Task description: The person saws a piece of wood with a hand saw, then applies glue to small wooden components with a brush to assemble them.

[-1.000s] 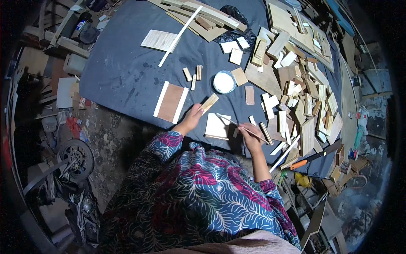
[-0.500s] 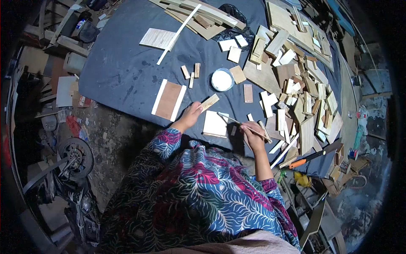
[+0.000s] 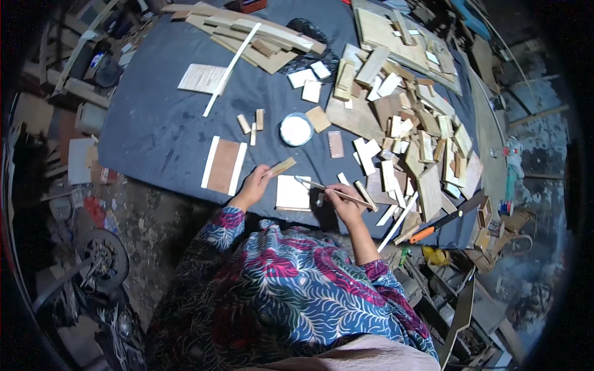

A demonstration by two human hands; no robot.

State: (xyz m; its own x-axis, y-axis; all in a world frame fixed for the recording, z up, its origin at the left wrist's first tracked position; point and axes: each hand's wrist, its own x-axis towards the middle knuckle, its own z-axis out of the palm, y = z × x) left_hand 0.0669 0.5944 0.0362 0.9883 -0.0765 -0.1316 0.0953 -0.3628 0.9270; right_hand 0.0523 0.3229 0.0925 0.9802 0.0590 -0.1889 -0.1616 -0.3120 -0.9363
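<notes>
Right fingers (image 3: 334,196) pinched a slim wooden stick (image 3: 316,185), slanting left over a square white board (image 3: 291,195); left fingers (image 3: 260,173) gripped a tan wooden strip (image 3: 284,166).

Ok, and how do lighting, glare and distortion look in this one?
Head view, centre: bright light nearly washes out the pale panel, with a dark shadow beside it near the right hand; head view, edges: fisheye bowing, black corners, the wheel at left dimly lit.

A blue garment (image 3: 322,290) with matching sleeves (image 3: 223,227) bears white feathery fronds and magenta patches, meeting plain pinkish cloth (image 3: 352,356).
</notes>
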